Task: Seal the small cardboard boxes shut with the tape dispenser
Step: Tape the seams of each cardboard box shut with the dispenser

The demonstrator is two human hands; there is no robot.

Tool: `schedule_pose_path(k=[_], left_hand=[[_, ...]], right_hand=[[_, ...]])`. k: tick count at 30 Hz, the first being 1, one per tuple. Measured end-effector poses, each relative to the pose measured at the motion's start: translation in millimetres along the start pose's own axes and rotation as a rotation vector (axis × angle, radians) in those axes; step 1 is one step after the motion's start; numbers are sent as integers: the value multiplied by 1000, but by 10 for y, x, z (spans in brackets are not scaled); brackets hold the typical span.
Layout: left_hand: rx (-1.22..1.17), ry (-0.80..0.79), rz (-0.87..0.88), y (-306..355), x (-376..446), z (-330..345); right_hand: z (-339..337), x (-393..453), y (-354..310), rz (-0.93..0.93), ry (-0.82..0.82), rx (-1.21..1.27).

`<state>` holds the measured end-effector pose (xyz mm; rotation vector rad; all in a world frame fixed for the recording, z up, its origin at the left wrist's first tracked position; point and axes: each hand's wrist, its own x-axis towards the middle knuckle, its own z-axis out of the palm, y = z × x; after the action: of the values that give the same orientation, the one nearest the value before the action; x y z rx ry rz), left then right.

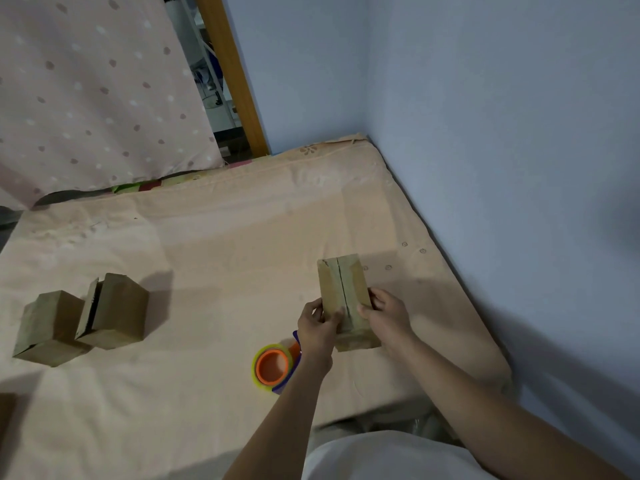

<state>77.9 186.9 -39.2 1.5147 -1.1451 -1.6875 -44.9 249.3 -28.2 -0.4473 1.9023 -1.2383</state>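
Observation:
A small cardboard box [341,282] lies on the bed with its two top flaps meeting at a dark centre seam. My left hand [317,329] grips its near left edge, thumb on the left flap. My right hand [386,315] grips its near right edge, thumb on the right flap. The tape dispenser [273,367], an orange hub in a yellowish clear roll with a purple frame, lies on the sheet just left of my left wrist, held by neither hand. Two more boxes sit far left: one [116,311] with a flap ajar, and one [48,329] beside it.
A peach bed sheet [207,258] covers the mattress. A blue wall [502,168] runs along its right side and meets the far corner. A dotted pink curtain [90,91] hangs at the back left beside a wooden door frame [232,74].

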Motion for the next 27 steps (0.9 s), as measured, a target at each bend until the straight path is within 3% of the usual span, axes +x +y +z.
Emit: schedule_pose_path(k=[5,8,11,14,17,21,27], left_hand=[[216,-22,-52,-247,70,4],[379,-64,-35,-172,157,36],[696,-104,145,71,362,107],[899,-178,369,319,605,250],[1067,-322,464,453,798,424],[1225,-449,442,421,919,550],[1249,-352,422,392,912,584]], right_hand=[[-135,22,190,48,-44,-215],[-189,73,233,180,43,-273],[-193,50,255,433,189,-94],[-46,-37,285,653,57,277],[86,-46,318,665,-51,543],[187,52,370,640,-31,538],[149,111,265,687,150,555]])
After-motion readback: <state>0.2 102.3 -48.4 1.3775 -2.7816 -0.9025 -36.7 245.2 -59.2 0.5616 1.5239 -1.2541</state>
